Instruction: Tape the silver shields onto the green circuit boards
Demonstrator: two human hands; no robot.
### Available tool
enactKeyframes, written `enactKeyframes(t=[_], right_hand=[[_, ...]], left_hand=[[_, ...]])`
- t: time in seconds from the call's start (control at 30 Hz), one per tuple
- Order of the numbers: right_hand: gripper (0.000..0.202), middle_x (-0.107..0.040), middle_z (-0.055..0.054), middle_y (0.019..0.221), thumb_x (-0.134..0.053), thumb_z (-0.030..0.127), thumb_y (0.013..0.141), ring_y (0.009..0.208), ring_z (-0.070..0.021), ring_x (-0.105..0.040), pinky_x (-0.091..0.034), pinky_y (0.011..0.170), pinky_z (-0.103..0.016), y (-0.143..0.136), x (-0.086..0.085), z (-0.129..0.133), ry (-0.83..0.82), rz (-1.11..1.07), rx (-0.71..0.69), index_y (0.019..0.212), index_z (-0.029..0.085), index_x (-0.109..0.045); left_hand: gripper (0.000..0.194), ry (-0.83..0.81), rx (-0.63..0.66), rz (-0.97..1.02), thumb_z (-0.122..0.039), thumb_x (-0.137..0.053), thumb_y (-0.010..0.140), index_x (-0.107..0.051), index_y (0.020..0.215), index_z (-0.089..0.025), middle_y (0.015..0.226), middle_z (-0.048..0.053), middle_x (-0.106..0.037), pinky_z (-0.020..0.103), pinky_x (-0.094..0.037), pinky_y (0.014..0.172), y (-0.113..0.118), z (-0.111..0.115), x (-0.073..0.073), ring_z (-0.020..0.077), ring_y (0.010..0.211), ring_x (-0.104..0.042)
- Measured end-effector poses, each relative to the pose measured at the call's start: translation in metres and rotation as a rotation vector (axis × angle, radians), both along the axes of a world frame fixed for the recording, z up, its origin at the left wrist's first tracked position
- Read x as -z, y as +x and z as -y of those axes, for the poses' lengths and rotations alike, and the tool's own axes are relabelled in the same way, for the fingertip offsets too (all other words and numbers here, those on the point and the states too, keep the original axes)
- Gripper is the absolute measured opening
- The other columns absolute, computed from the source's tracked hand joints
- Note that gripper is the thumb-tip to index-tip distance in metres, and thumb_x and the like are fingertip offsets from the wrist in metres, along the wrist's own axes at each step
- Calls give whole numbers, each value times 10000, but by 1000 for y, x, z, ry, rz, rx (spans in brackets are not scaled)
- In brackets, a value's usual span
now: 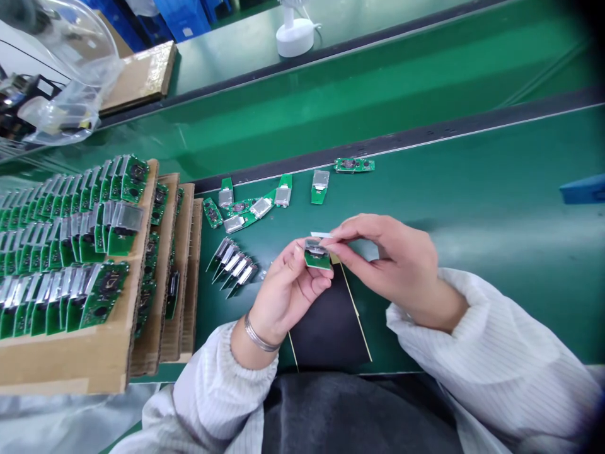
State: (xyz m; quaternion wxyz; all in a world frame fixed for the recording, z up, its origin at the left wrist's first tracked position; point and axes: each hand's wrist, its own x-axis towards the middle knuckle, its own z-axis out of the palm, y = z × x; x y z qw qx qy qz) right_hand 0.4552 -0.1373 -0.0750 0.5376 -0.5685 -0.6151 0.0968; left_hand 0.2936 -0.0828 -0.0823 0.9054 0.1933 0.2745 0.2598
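Observation:
My left hand (pixel 295 271) is closed around a small green circuit board (pixel 319 260) with a display module on it, held up above the bench. Between the thumb and fingers of my right hand (pixel 392 261) is a thin white strip (pixel 321 235), right at the board's upper edge. Whether the strip touches the board I cannot tell. Beneath both hands lie black sheets (pixel 328 328) with pale yellow edges. A row of boards standing on edge (pixel 234 265) is just left of my left hand.
Several loose circuit boards (pixel 259 207) lie beyond my hands, and another board (pixel 354 165) rests by the dark ledge. Stacked cardboard trays (pixel 70 366) packed with boards fill the left side. A blue object (pixel 583 191) sits at the right, a white round base (pixel 295 39) at the back.

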Motion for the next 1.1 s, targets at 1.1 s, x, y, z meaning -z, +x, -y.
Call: enactKeyframes(t=[1.1], right_hand=[[168, -729, -15, 920, -754, 163, 881, 821, -190, -722, -583, 671, -329, -1, -4, 2, -34, -571, -2, 983, 286, -702]], left_hand=[[366, 42, -57, 8, -305, -886, 772, -758, 1096, -192, 914, 11, -749, 167, -621, 735, 0, -2, -4, 102, 796, -729]])
